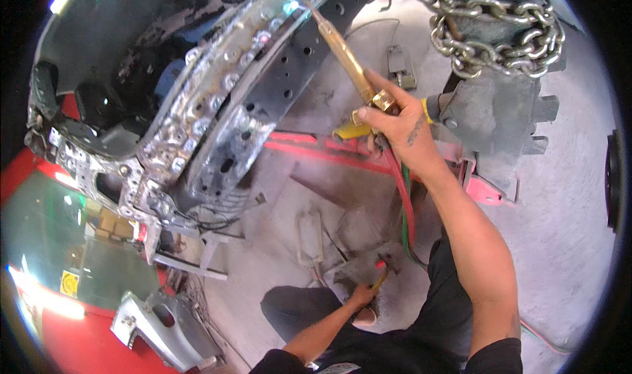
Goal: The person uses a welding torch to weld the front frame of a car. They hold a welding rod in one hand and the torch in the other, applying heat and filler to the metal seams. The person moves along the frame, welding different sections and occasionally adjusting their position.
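Observation:
My right hand (407,125) is closed round the valve end of a brass gas torch (347,57), which reaches up and to the left. At the torch tip a bright bluish-white glow (291,5) meets the upper part of a worn metal car body rail (209,104) dotted with round weld marks. Red and green hoses (405,199) hang from the torch below my hand. Low down, near my knee, my left hand (361,295) is closed on a slim yellow-handled tool (380,281) with a red part; its working end is hard to make out.
A heavy chain (500,42) wraps a grey metal post at the upper right. A red steel beam (329,151) crosses behind the hoses. On the floor lie a grey pedal-like device (399,68) and a silver car panel (161,331). A red car (99,334) stands at the left.

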Demonstrator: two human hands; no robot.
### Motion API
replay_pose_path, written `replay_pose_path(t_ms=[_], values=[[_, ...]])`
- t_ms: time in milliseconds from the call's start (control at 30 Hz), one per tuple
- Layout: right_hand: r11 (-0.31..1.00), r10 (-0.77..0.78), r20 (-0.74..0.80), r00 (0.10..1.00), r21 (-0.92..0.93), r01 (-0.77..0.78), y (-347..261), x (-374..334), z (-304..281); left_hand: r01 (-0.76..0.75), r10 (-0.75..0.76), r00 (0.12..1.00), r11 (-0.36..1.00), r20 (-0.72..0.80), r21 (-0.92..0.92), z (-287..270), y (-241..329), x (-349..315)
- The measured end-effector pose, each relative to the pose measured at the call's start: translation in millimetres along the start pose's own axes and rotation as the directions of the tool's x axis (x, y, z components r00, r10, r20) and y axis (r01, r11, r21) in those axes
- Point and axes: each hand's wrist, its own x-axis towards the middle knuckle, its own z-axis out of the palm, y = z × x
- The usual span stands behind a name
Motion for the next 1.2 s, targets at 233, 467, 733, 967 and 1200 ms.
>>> replay_pose_path(t_ms=[233,467,733,967,1200], values=[[0.894,-0.012,-0.052,0.999,-0.447,-0.013,-1.2,-24.2,-16.5,0.280,-0.275,0.960,0.919,0.056,-0.277,5.1,68.3,1.1],[0.966,-0.173,-0.063,0.983,-0.205,0.157,-14.1,-39.9,-1.8,0.199,-0.290,0.944,0.881,-0.156,-0.430,-12.6,49.1,51.9],[0.945,-0.125,-0.078,0.989,-0.312,0.095,-11.4,-42.7,6.9,0.269,-0.371,0.836,0.919,-0.405,-0.288,-14.8,10.0,127.3],[0.879,0.071,-0.213,0.975,-0.448,-0.162,-19.7,-47.4,-21.8,0.059,0.099,0.942,0.893,-0.321,0.446,-15.7,42.5,140.7],[0.974,0.094,-0.235,0.967,-0.182,-0.138,-11.9,-32.8,-2.6,0.181,-0.173,0.983,0.866,-0.060,0.467,28.9,-28.4,235.4]])
